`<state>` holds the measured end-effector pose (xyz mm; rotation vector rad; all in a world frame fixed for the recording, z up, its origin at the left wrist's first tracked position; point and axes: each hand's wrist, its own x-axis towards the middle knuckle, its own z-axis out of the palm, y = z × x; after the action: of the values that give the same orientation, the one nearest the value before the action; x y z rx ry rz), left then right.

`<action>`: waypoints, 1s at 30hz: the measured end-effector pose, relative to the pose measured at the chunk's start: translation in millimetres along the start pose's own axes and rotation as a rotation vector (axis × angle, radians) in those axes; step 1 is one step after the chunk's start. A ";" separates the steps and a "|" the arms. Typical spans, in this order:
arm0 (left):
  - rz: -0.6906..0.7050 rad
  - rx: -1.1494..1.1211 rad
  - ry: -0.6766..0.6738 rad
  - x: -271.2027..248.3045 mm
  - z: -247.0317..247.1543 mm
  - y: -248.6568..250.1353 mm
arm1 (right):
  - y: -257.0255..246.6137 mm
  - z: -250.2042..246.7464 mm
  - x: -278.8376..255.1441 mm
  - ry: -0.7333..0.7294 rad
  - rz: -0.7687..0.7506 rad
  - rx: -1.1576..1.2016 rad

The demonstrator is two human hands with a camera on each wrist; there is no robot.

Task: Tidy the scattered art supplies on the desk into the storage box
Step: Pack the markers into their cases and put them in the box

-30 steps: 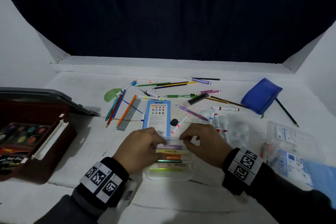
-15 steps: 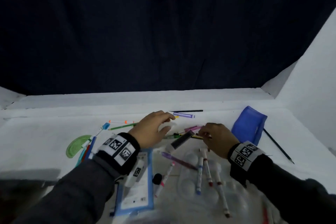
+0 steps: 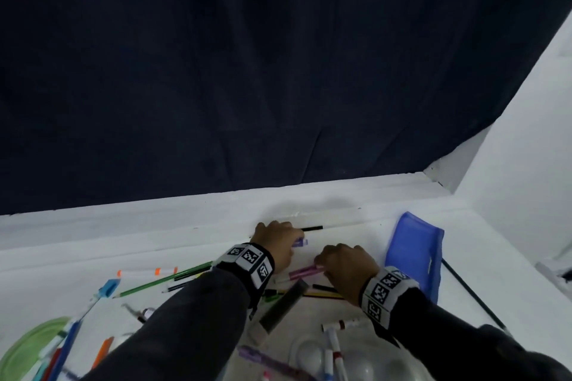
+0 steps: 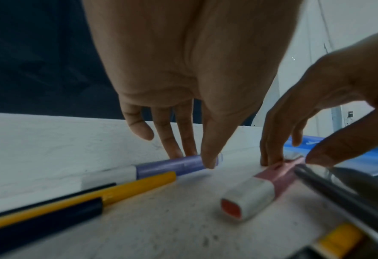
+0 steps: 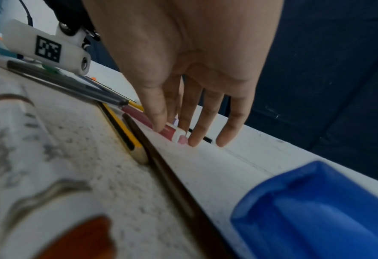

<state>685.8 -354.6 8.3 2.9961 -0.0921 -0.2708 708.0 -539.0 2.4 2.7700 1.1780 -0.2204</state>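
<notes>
Left hand (image 3: 275, 244) pinching purple marker (image 4: 174, 165) against tabletop (image 4: 183, 219); right hand (image 3: 343, 263) pinching pink marker (image 4: 270, 178) nearby. Storage box out of view. Risk: round barrels rolling from fingertip pinches, nudging neighbouring pencils (image 4: 121, 191).

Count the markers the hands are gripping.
2. The left hand pinches a purple marker near the desk's back edge; the right hand pinches a pink marker beside it. More may be hidden.
</notes>
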 end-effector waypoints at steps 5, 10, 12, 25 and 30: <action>-0.010 0.030 0.022 3.7 2.0 4.2 | -1.5 -6.2 -5.2 0.018 0.036 -0.073; -0.002 -0.183 0.132 -16.0 -14.3 1.2 | 0.7 -20.2 -25.9 0.083 0.099 0.060; 0.007 -0.315 0.244 -30.6 -30.4 1.2 | 0.0 -29.0 -36.0 0.146 0.120 0.148; -0.025 -1.122 0.775 -247.2 -88.5 39.2 | -64.2 -66.1 -147.9 0.582 -0.010 0.949; -0.078 -1.335 0.809 -331.0 -57.2 49.2 | -94.2 -52.5 -194.6 0.503 -0.100 1.033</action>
<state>368.7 -372.1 128.5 1.5875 0.2071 0.6303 510.9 -602.4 84.0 3.8165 1.6706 -0.1742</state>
